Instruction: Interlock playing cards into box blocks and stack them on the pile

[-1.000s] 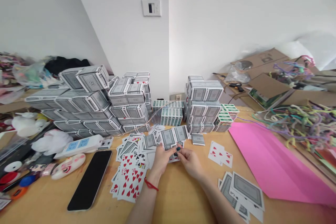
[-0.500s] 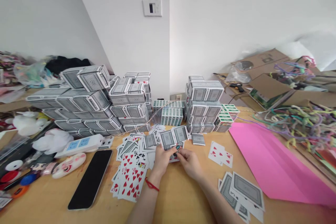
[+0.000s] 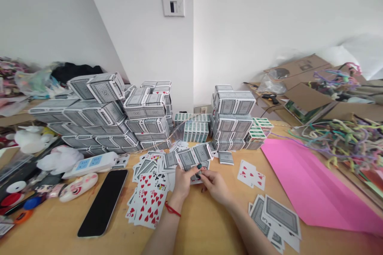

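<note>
Several playing cards [image 3: 186, 159] with grey patterned backs are joined or overlapped, tilted up in front of me. My left hand [image 3: 183, 181], with a red cord round its wrist, grips their lower edge between thumb and fingers. Close against it, my right hand [image 3: 214, 184] pinches the same cards at their bottom right; its fingertips are partly hidden. Face-up playing cards, mostly hearts [image 3: 152, 203], lie spread to the left of my hands. More loose cards [image 3: 226, 157] rest just beyond, and a pair of face-up hearts [image 3: 247, 173] lies to the right.
Blocks built from cards are stacked at the back left [image 3: 104, 113] and back right [image 3: 233, 123], with green-patterned boxes [image 3: 196, 131] between. A phone [image 3: 103, 203] and power strip [image 3: 92, 163] lie left. Pink paper [image 3: 308, 187], face-down cards [image 3: 283, 215] and pipe cleaners [image 3: 344, 143] lie right.
The held cards have shifted slightly left and tilted a little more, with both hands still together on them. The loose cards and stacks stay where they were.
</note>
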Demonstrator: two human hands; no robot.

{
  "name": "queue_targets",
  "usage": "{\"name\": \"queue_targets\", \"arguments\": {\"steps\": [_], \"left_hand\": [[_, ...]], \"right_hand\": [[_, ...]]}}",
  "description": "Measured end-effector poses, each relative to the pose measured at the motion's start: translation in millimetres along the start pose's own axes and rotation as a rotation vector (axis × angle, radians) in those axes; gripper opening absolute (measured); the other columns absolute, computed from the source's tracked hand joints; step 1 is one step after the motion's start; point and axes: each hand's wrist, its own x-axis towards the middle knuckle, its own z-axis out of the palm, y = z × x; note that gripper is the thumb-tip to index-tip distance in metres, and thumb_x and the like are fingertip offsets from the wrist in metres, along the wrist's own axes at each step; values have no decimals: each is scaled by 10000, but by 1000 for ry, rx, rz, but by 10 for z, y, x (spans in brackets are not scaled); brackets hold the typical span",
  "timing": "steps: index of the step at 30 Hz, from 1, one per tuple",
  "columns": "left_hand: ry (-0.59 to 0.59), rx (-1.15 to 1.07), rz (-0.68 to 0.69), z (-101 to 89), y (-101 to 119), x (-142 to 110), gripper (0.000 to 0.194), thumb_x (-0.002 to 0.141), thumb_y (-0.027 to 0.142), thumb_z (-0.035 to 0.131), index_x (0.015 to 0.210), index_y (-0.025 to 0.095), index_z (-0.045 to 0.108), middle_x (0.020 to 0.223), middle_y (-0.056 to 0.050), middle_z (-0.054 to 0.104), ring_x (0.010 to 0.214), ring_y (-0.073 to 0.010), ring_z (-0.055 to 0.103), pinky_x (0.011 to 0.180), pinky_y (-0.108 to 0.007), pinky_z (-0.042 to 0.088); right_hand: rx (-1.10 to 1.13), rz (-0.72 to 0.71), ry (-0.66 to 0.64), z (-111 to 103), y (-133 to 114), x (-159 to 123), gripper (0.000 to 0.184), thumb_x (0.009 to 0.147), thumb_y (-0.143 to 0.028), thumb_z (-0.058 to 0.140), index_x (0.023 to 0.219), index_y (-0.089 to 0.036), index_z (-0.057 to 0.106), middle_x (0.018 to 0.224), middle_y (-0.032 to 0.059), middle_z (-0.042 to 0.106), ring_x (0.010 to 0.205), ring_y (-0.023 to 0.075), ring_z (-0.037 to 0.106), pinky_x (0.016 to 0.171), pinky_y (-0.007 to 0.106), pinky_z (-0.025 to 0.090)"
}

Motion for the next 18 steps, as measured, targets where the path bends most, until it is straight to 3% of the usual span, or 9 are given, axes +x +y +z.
{"name": "queue_targets", "arguments": {"steps": [6,10,18], "left_hand": [[34,-40,2,13,4,-3,129,596,172,673,712,121,643,737,-59,692,659,-188,631,643,-299,490],[62,-21,30,37,24,-4,202,577,166,690,768,120,647,723,-56,688,701,-193,629,673,-298,488],[16,8,40,33,26,7,281,579,192,689,846,114,650,746,-75,689,754,-218,627,710,-335,486]], "right_hand": [[-103,-59,16,21,-35,-9,299,815,-376,420,589,-188,477,548,-10,482,516,130,482,518,243,404],[-216,-108,108,43,-25,-14,293,810,-301,408,540,-189,420,530,-17,428,510,118,409,510,230,341],[-271,-115,183,49,85,-12,293,783,-255,413,499,-184,418,524,-15,430,501,115,390,508,222,335]]}}
